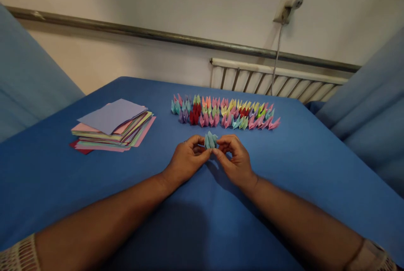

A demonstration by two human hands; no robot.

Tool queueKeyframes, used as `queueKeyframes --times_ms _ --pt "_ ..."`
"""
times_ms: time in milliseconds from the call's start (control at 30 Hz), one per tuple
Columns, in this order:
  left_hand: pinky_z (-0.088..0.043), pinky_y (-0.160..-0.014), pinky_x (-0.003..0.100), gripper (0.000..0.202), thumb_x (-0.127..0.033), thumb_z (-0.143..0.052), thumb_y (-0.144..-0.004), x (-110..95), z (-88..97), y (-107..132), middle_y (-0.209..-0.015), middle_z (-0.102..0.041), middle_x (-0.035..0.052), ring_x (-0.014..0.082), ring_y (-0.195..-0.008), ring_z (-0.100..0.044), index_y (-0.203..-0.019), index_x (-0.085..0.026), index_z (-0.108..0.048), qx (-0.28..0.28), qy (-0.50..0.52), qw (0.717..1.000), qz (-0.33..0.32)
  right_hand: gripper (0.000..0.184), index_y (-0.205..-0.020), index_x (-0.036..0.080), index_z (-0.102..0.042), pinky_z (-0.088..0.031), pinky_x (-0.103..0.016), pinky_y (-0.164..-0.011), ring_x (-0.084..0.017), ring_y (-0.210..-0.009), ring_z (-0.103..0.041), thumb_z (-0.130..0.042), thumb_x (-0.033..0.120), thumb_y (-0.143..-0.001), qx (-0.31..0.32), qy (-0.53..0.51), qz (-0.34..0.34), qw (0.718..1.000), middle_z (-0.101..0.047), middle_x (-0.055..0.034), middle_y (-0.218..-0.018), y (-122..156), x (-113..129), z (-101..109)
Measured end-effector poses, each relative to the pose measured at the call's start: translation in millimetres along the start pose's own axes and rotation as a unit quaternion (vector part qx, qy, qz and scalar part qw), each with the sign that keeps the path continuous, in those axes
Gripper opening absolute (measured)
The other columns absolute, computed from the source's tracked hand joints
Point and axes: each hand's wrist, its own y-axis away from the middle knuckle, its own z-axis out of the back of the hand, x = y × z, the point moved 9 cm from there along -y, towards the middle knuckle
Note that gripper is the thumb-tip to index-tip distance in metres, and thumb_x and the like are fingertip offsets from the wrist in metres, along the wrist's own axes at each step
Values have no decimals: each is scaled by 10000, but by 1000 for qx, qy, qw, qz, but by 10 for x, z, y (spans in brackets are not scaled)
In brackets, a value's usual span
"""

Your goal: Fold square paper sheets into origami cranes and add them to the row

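Observation:
A small light-blue origami crane (210, 140), folded narrow, is held up between my two hands above the blue tablecloth (176, 229). My left hand (189, 155) pinches its left and lower side between thumb and fingers. On the other side, my right hand (235, 157) grips the right edge with thumb and fingertips. Both thumbs meet at the crane's bottom. Just beyond the hands stand rows of small folded paper cranes (214, 117) in pink, red, yellow, green, blue and purple.
At the left lies an uneven stack of coloured paper sheets (113, 123), a lavender one on top. Behind the table are a wall with a metal rail (142, 32), a radiator (271, 77) and a plugged-in socket (285, 9). Blue curtains (375, 107) hang at both sides.

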Motion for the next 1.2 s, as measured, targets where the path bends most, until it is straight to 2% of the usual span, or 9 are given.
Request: queueKeyframes --times_ms 133,267,567,733,867,933,1067,1200 --pt "-500 -722 276 187 -276 -686 -760 -89 -26 29 -849 -691 17 170 -773 -649 -930 -204 -657 16 -79 996 -46 147 -982 236 -586 -492 -285 -705 -146 -744 -581 -617 262 -841 5 -2 -31 1000 -595 -6 -845 11 -82 -25" --pt "-492 -755 281 126 -270 -672 -781 -145 -46 44 -830 -680 11 168 -784 -638 -887 -205 -653 29 -135 987 -79 199 -1020 232 -578 -493 -277 -690 -137 -726 -584 -630 245 -828 1 -17 -55 998 -591 0 -837 13 -141 -27" --pt "-526 -772 300 231 -263 -685 -767 -62 -41 22 -911 -696 18 176 -831 -668 -979 -201 -618 21 -120 989 -78 116 -947 223 -583 -492 -266 -661 -119 -706 -561 -612 207 -836 -12 33 5 999 -571 -14 -912 -6 -45 8" --pt "-537 -786 311 233 -264 -673 -782 -51 -48 12 -920 -694 15 176 -847 -673 -992 -195 -599 30 -135 987 -87 129 -948 226 -572 -498 -272 -670 -125 -700 -565 -616 205 -829 -13 43 7 999 -573 3 -845 -13 -61 17" --pt "-544 -778 311 225 -258 -665 -786 -46 -50 8 -906 -693 11 175 -840 -677 -991 -197 -595 31 -138 986 -86 85 -908 225 -588 -494 -273 -671 -126 -716 -563 -607 194 -832 -5 65 23 998 -576 -8 -891 -20 -23 9" --pt "-546 -794 317 227 -256 -663 -785 -51 -59 10 -921 -696 14 176 -854 -679 -993 -198 -594 35 -139 986 -86 113 -921 224 -582 -491 -274 -668 -124 -708 -563 -619 189 -821 -6 65 16 998 -574 -5 -881 -12 -40 7" --pt "-551 -789 334 222 -275 -663 -783 -21 -57 4 -903 -695 27 184 -843 -679 -974 -186 -593 33 -147 986 -71 293 -1052 228 -508 -497 -273 -643 -118 -661 -561 -645 185 -796 -39 41 -15 998 -560 13 -852 17 -99 54" --pt "-556 -785 337 220 -280 -661 -782 -4 -50 -3 -902 -688 26 185 -842 -681 -966 -186 -585 31 -128 989 -68 239 -1027 226 -543 -496 -281 -674 -118 -695 -544 -613 150 -811 -34 72 51 996 -537 -14 -931 14 70 54"
